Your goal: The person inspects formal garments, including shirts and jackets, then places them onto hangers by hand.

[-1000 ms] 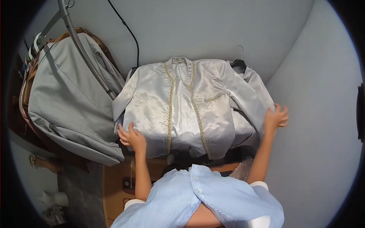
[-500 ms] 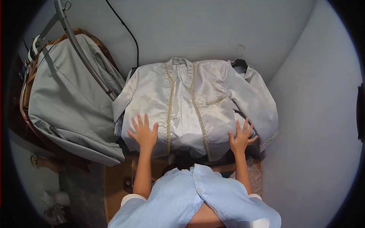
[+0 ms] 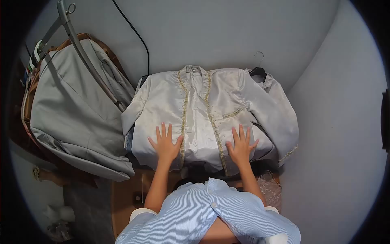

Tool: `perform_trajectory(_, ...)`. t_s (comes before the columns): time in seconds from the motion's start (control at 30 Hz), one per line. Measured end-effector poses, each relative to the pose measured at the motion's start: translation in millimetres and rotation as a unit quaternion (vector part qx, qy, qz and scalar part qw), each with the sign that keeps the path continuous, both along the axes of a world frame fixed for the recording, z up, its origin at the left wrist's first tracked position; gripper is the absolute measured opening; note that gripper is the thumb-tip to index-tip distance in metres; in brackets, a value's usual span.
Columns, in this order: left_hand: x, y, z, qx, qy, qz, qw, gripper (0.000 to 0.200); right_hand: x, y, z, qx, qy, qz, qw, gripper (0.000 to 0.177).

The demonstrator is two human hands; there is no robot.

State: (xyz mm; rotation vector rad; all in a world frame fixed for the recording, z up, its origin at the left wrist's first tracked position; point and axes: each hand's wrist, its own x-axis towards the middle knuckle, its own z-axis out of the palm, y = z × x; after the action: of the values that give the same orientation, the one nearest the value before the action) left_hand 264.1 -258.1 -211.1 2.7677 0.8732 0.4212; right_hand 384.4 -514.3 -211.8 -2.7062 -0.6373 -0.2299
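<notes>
Spread out in front of me is a shiny white satin jacket [image 3: 162, 97] with gold beaded trim down both front edges. Its front panels lie apart, and the pale lining [image 3: 198, 122] shows between them. My left hand [image 3: 165, 144] lies flat on the lower left panel, fingers spread, its thumb close to the gold trim. On the lower right panel my right hand [image 3: 241, 146] rests with fingers spread, just right of the other trim edge. Neither hand grips anything. A gold-trimmed pocket [image 3: 233, 113] sits above my right hand.
A rack with a curved metal bar [image 3: 89, 67] holds a grey jacket [image 3: 73, 101] and other garments at left. Behind the white jacket's right shoulder is a black hanger [image 3: 257, 72]. Pale sheer fabric [image 3: 269, 189] lies at lower right. Grey walls [image 3: 337, 130] enclose the spot.
Both hands have moved inward across the jacket toward its front edges, the right one further. My fingers stay spread. The jacket sits slightly lower in view.
</notes>
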Motion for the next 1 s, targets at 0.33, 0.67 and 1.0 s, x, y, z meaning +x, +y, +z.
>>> perform_trajectory(0.33,28,19,20,0.009,-0.065,0.013,0.998,0.055,-9,-51,-38,0.113,-0.128,-0.107,0.979,0.086)
perform_trajectory(0.67,157,-3,35,0.034,-0.084,-0.290,0.953,0.057,-58,18,-52,0.045,-0.031,-0.036,0.998,0.090)
perform_trajectory(1.0,200,3,-1,0.021,-0.064,-0.276,0.959,0.056,-67,3,-56,0.001,-0.074,-0.086,0.994,0.082)
